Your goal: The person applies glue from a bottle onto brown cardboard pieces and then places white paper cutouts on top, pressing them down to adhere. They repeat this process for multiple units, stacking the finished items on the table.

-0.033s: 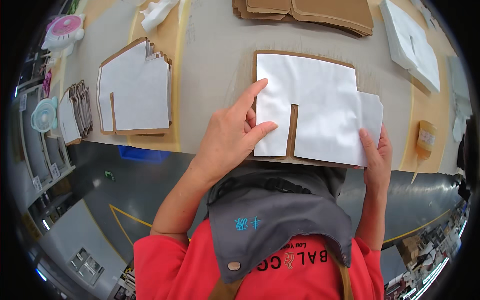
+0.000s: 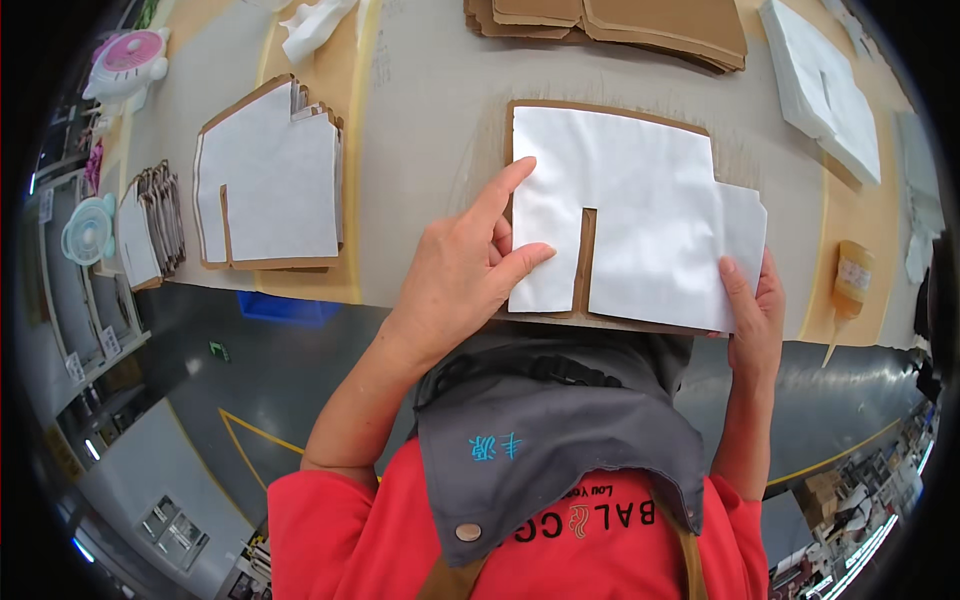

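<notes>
A white sheet (image 2: 640,200) with a narrow slot and a stepped right side lies on a matching brown cardboard piece (image 2: 583,245) at the table's near edge. My left hand (image 2: 465,275) rests on the sheet's left edge with fingers spread, the index finger pointing up along the edge and the thumb pressing near the slot. My right hand (image 2: 752,310) pinches the lower right corner of sheet and cardboard, thumb on top and fingers underneath. A grey apron and red shirt fill the lower view.
A stack of similar white-on-cardboard pieces (image 2: 265,185) lies to the left. Brown cardboard blanks (image 2: 610,25) are piled at the far edge, white sheets (image 2: 820,90) far right. A glue bottle (image 2: 850,285) lies right. Two small fans (image 2: 125,60) stand left.
</notes>
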`<state>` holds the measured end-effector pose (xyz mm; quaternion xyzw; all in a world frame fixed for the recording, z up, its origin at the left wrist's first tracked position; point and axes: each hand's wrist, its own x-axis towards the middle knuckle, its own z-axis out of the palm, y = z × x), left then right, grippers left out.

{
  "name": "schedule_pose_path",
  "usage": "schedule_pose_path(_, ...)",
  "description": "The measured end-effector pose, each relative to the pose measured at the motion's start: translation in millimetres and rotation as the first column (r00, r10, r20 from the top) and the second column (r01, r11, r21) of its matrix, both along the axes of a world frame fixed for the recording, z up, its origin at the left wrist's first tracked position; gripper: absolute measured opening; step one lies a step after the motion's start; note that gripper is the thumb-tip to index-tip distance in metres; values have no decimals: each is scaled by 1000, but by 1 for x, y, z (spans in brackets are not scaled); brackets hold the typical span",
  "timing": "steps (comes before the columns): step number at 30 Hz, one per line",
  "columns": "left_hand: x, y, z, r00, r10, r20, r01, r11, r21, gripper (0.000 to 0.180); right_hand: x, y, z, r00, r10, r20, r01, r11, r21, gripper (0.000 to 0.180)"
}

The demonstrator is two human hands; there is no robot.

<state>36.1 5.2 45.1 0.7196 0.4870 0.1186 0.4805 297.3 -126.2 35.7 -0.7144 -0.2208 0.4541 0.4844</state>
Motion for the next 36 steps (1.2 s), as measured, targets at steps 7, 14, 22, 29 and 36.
schedule_pose_path(7, 3, -4, -3, 998, -16, -58, 22, 994, 111, 68, 2, -3, -5, 997, 17, 69, -18, 1000, 19, 36)
schedule_pose_path(14, 1, -5, -3, 988, -49, -143, 89, 955, 284, 59, 2, -7, -6, 931, 87, 354, -105, 994, 31, 35)
schedule_pose_path(22, 39, -2, 1, 969, -245, -23, 214, 795, 567, 43, 6, -12, -7, 792, 104, 602, -112, 993, -25, 44)
schedule_pose_path(29, 109, -9, -35, 827, -560, -50, 419, 555, 719, 42, 5, -13, -3, 747, 172, 642, -125, 985, -118, 57)
schedule_pose_path(36, 124, -13, -45, 788, -614, -47, 454, 528, 718, 43, 3, -11, -3, 707, 193, 680, -126, 981, -148, 58)
